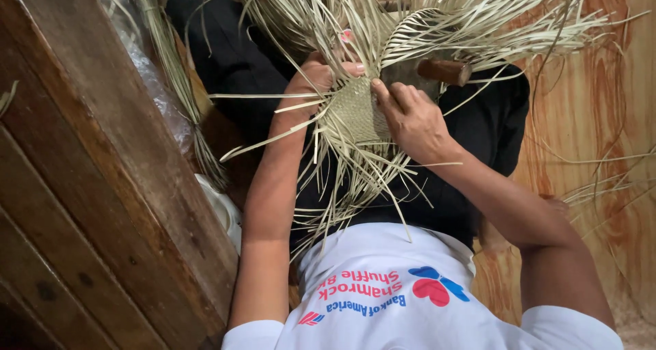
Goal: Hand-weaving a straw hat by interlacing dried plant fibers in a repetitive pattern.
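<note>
Nearest the camera is the person's white printed T-shirt (383, 302), and from it both bare forearms reach forward over black trousers (225, 56) to a half-woven straw mat (355, 111) lying in the lap. The left hand (316, 76) sits at the mat's left edge, fingers curled in and the thumb pressed across the top, pinching the rim of the finished weave together with a few loose strands. The right hand (410, 114) rests on the mat's right side, fingers close together and the fingertips bearing down on the plaited patch just beside the left thumb. Unwoven pale straw strips (355, 179) fan out from the small woven square in all directions, some trailing toward the shirt, many more spraying away past the knees. To do this plaiting well, I judge the left pinch should stay right at the working edge so the last crossing cannot loosen, while the right fingertips hold the weave flat and pick out one strip at a time, drawn snug rather than tugged. Just beyond the hands a brown wooden handle (444, 70) lies among the straw; what it belongs to I cannot tell. A dark wooden plank wall (89, 186) runs along the left, and reddish wooden floor (601, 117) shows farthest right.
</note>
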